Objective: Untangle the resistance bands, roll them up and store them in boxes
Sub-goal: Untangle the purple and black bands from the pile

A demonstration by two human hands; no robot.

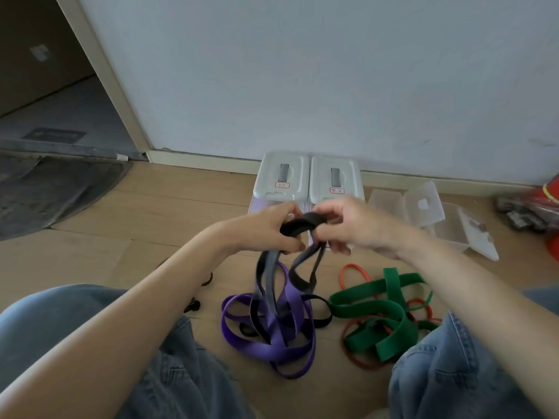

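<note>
Left hand (273, 228) and right hand (351, 226), fingers curled around one raised black resistance band (302, 225), its loops dangling onto the purple band (272, 343) below.

bare forearms, no sleeves showing, faded blue jeans (453, 373)

The band (303, 222) held up between the hands is black, its hanging lengths greyer where light catches them. Under it lies a purple band (266, 347), glossy violet, with black strands threaded through. Beside that — a dark green band (384, 309) over a thin orange-red band (352, 272). Two boxes (281, 176) by the wall have pale grey lids, each with a dark grey strip and a small white label edged in red. The floor (181, 213) is light wood-brown, the wall (302, 71) bluish white, the trousers (453, 373) washed blue denim — the mat (54, 189) dark grey.
</note>
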